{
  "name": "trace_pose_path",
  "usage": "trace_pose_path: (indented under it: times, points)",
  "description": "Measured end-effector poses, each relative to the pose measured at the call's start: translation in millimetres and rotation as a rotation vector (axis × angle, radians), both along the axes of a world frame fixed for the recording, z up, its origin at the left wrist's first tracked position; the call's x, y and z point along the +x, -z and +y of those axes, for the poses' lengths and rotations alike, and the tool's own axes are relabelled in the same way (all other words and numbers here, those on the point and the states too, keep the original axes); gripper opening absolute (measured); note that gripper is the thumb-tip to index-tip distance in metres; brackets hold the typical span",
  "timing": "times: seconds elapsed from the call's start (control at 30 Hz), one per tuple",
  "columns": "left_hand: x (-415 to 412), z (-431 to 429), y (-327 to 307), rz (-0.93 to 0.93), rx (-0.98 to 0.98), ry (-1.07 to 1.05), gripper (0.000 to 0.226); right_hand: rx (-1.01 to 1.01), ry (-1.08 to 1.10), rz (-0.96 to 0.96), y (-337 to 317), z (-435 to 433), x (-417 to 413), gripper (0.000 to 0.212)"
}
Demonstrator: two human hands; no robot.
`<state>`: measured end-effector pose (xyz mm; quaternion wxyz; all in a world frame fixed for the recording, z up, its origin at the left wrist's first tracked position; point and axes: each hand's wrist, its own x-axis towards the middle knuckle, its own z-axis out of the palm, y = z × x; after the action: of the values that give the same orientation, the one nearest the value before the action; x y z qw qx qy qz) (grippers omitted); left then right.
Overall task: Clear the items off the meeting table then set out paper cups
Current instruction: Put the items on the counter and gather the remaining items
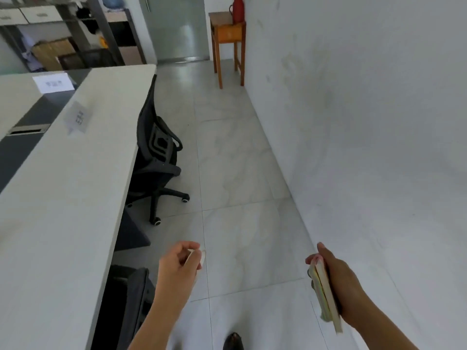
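The long white meeting table point(58, 198) runs along the left side. Two clear name cards stand on it, one near the middle strip point(53, 82) and one closer to the table's edge point(78, 117). My left hand point(178, 263) hangs over the tiled floor beside the table, closed on a thin clear or white flat item point(198, 257); what it is I cannot tell. My right hand point(338, 276) is at the lower right, gripping a small stack of books point(326, 294) edge-on, with yellowish page edges showing.
A black office chair point(156, 157) is pushed under the table; another dark chair point(129, 299) sits nearer me. A tiled aisle point(235, 173) runs ahead between table and white wall point(366, 122). A wooden stool point(228, 34) with a red thermos point(238, 8) stands by a glass door.
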<state>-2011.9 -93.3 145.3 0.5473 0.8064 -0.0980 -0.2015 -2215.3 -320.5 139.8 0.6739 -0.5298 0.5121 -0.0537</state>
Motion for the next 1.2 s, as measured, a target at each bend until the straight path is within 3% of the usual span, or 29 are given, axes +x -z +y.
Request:
trace_pose_path:
  times: [0.23,0.47,0.67,0.87,1.03,1.2]
  points:
    - [115.2,-90.4,-5.1,0.017,-0.003,0.028,0.014,0.038,0.031,-0.026,9.7,-84.3,98.5,0.052]
    - [233.8,-198.7,3.7,0.032,0.033,-0.069,0.008,0.086,0.027,-0.028,29.8,-227.4,231.7,0.051]
    - [348.0,-293.2,-25.5,-0.045,-0.035,-0.151,0.01,0.053,-0.142,-0.087,-6.1,-344.9,386.0,0.05]
    - [443.8,-350.1,-7.3,0.014,-0.042,-0.264,0.01,0.062,-0.282,-0.084,-6.3,-424.8,517.0,0.05]
    - [568.8,-409.2,9.7,0.024,-0.012,-0.304,0.012,0.079,-0.281,-0.075,6.8,-485.8,628.8,0.05]
    - [707.8,-492.6,-17.6,-0.001,-0.05,-0.24,0.009,0.083,-0.212,-0.072,-9.1,-552.4,736.5,0.049]
